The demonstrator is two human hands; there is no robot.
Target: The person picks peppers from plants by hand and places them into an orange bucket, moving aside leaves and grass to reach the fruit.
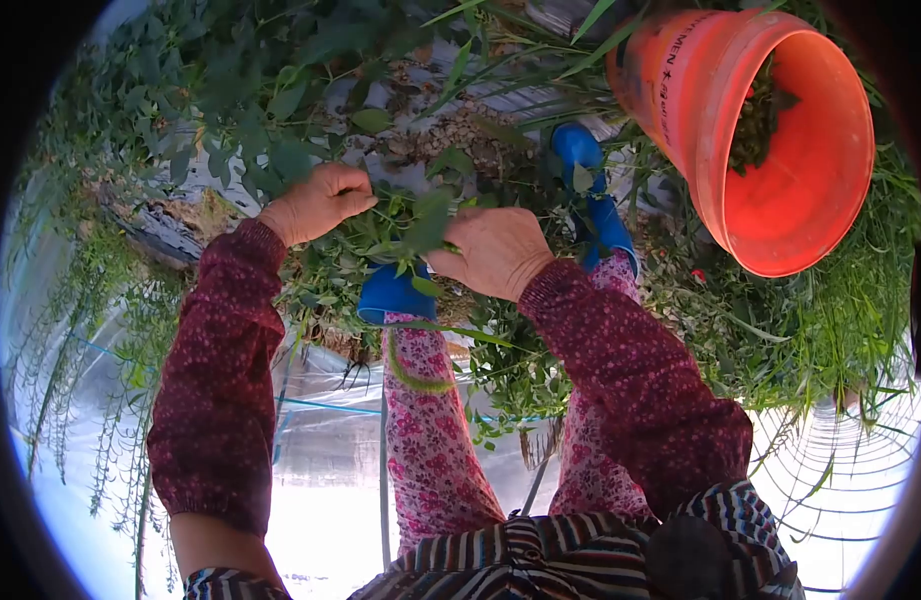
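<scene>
Leafy green plants [420,215] lie between my two hands, low in front of me. My left hand [325,203] is closed in a pinch at the left side of these leaves; what its fingertips grip is too small to make out. On the right side of the leaves is my right hand [493,250], back upward, its fingers curled and partly hidden by a leaf. To the upper right, an orange bucket [800,210] leans on its side with its mouth toward me. Small green pickings [755,130] show inside it.
Blue boots [395,295] are below my hands, among the plants. Dry soil and debris [460,135] lie beyond the hands. Tall grass [860,300] stands at the right. Plastic sheeting [330,450] and a thin blue line [325,405] are nearer my body.
</scene>
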